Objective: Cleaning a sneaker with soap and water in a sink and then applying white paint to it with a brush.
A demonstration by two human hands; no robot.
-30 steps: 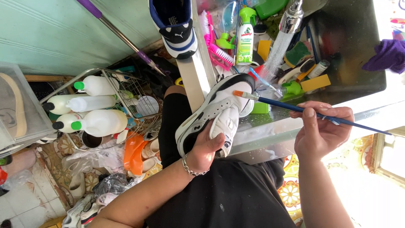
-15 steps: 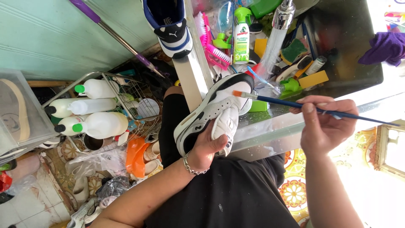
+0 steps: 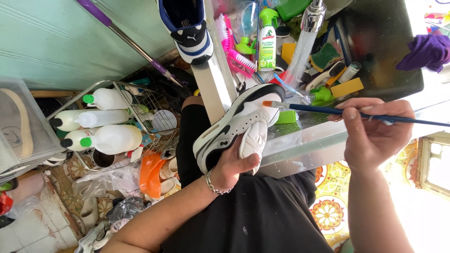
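- The left hand (image 3: 234, 164) is closed round the white and black sneaker (image 3: 236, 126) from below, cupping its tongue and side so the toe tilts up towards the brush, over the edge of the steel sink (image 3: 300, 145).
- The right hand (image 3: 375, 131) pinches a thin blue paintbrush (image 3: 347, 112) between thumb and fingers, like a pen; its orange tip touches the sneaker's toe.
- One tap (image 3: 311, 16) runs water into the sink behind the sneaker.
- One green spray bottle (image 3: 267, 40) and one pink brush (image 3: 234, 47) stand near it.
- A second sneaker (image 3: 187, 28), white and navy, rests on the sink's rim.
- Four white bottles (image 3: 110, 126) lie in a wire rack (image 3: 140, 98).
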